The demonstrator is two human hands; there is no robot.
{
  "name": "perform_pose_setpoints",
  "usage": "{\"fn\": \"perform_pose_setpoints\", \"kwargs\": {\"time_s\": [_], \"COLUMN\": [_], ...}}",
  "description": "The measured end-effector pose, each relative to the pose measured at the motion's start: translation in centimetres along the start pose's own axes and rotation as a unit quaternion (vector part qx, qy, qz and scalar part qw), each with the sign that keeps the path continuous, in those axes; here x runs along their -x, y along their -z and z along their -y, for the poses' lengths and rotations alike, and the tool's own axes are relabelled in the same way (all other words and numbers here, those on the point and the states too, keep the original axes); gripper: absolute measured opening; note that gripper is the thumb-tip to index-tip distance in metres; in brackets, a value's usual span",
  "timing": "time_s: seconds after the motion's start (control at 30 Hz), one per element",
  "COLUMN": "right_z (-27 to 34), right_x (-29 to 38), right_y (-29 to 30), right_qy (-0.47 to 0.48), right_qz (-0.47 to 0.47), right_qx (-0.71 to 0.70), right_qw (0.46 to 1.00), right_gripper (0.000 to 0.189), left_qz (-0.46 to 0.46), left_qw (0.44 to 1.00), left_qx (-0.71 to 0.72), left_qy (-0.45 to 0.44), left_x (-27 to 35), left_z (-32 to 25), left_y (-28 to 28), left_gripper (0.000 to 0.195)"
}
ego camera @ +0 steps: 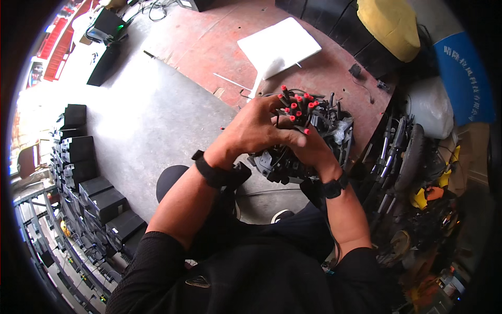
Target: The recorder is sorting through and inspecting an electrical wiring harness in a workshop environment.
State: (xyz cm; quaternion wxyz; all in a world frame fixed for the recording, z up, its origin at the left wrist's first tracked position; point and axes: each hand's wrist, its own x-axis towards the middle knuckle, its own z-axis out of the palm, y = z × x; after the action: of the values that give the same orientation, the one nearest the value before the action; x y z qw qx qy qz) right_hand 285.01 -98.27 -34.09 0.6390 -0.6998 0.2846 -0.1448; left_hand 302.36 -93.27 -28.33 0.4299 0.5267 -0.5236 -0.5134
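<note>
A bundle of black cables with red-tipped connectors (299, 105) stands up between my two hands. My left hand (261, 127) curls around its near-left side, thumb stretched across the front and fingers touching the connectors. Lower and to the right, my right hand (313, 151) is closed around the bundle's base; its fingers are mostly hidden behind my left hand. Beneath both hands lies a heap of black parts and cables (270, 163), and a piece of clear plastic (342, 131) rests on its right side.
A white foam sheet (280, 47) lies on the floor ahead. Stacked black boxes (102, 202) line the left, beside a metal rack (51, 251). At right are wheel and fork parts (410, 157), a plastic-wrapped bundle (429, 108) and a blue sign with writing (464, 78). A yellow cushion (390, 27) sits at top right.
</note>
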Motion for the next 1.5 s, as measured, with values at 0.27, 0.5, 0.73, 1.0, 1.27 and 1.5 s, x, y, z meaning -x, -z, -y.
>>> {"fn": "perform_pose_setpoints", "kwargs": {"time_s": [0.27,0.5,0.73,1.0,1.27,1.5], "right_z": [-0.7,1.1,-0.3,-0.6,1.0,1.2], "right_x": [0.9,1.4,1.6,1.3,1.3,-0.3], "right_y": [2.2,1.9,1.9,2.6,2.3,0.3], "right_qy": [0.01,-0.024,0.074,0.11,0.304,0.157], "right_qz": [-0.062,-0.003,-0.018,-0.032,-0.031,0.003], "right_qx": [-0.075,-0.01,0.007,0.022,0.353,0.258], "right_qw": [0.995,1.0,0.997,0.993,0.884,0.953], "right_gripper": [0.021,0.037,0.028,0.03,0.029,0.047], "left_qz": [-0.023,-0.087,-0.083,-0.033,-0.08,-0.117], "left_qw": [0.995,0.992,0.994,0.965,0.991,0.987], "left_qx": [-0.09,-0.089,0.07,0.259,0.091,0.071], "left_qy": [0.023,0.036,0.02,0.001,-0.061,-0.088], "left_x": [0.1,-0.1,0.2,0.1,-0.3,0.0], "left_z": [1.3,1.4,2.5,3.8,3.9,2.7], "left_y": [-0.6,-1.9,-3.2,-4.0,-5.7,-5.2], "left_gripper": [0.033,0.022,0.015,0.026,0.047,0.018]}}
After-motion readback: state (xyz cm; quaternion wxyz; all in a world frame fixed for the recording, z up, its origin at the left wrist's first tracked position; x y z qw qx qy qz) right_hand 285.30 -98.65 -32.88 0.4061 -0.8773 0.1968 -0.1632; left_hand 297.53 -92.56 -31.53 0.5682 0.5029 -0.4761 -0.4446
